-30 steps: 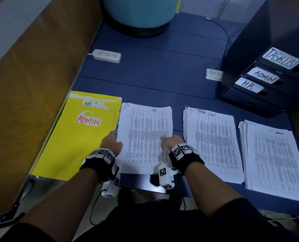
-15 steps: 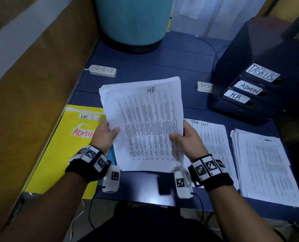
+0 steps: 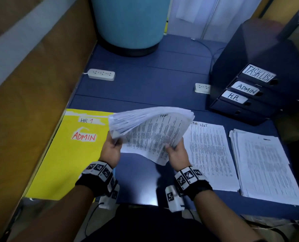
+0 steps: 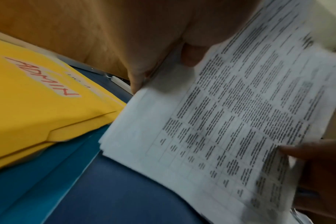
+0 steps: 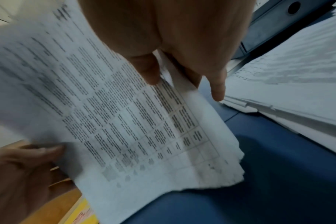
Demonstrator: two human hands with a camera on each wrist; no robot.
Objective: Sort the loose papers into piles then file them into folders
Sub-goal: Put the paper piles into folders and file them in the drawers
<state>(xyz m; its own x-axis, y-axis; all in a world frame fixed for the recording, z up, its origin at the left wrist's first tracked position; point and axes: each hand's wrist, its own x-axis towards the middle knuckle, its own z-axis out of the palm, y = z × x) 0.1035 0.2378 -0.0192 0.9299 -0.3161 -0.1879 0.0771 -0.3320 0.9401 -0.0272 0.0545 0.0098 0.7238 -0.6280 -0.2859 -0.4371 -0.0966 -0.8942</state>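
Above the near middle of the blue desk, a thick stack of printed papers is held up off the surface between both hands. The stack is tilted, its far edge raised and fanned so the sheet edges show, and its top sheet carries a handwritten heading and a table of small print. The left hand grips the stack's left edge, thumb on the printed face and fingers curled behind. The right hand grips the lower right part of the stack the same way; in the right wrist view its thumb presses on the top sheet while the other fingers lie under the pile.

Just left of the stack a yellow folder lies flat on the desk, marked "HR 1" and "ADMIN" in red. The left wrist view shows a second yellow folder edge under it.

To the right of the held stack, a second pile of papers headed "TASK LIST" lies flat, and just beside it, further right, a third pile with slightly uneven edges.

Behind those piles a dark drawer unit stands at the desk's right, its drawers labelled "TASK LIST", "ADMIN" and "H.R." Two white power strips rest on the desk further back, and a large light-blue drum stands at the far edge.
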